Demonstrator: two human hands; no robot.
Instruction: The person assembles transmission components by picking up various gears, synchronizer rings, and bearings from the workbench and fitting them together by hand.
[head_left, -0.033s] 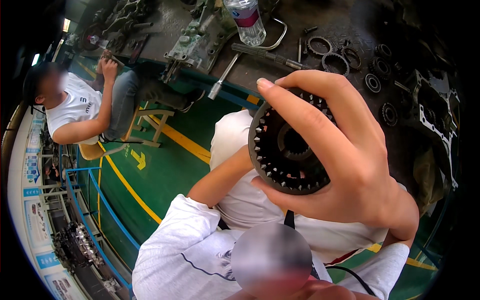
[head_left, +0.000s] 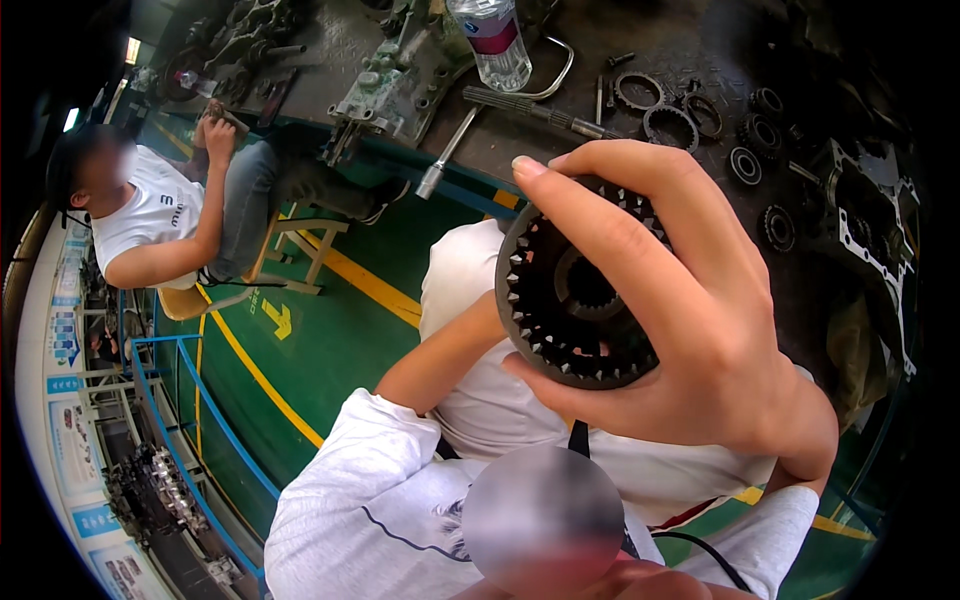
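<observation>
My right hand [head_left: 690, 310] grips a dark toothed gear ring [head_left: 522, 325], its fingers over the upper side and its thumb under the lower edge. Pointed teeth run round the inside of the ring, and a splined hub [head_left: 590, 287] with a central hole sits in its middle. The gear is held up close, above my lap and by the bench edge. From the left my forearm [head_left: 450, 352] reaches in behind the gear. That forearm's left hand is hidden there, so its fingers and what they touch do not show.
On the dark metal bench [head_left: 480, 150] lie a splined shaft [head_left: 540, 112], a socket wrench [head_left: 447, 155], loose rings [head_left: 638, 92], bearings [head_left: 745, 165] and a metal housing [head_left: 870, 230]. A water bottle [head_left: 492, 45] stands there. A seated person [head_left: 160, 215] works at the left; a blue railing [head_left: 215, 410] runs behind.
</observation>
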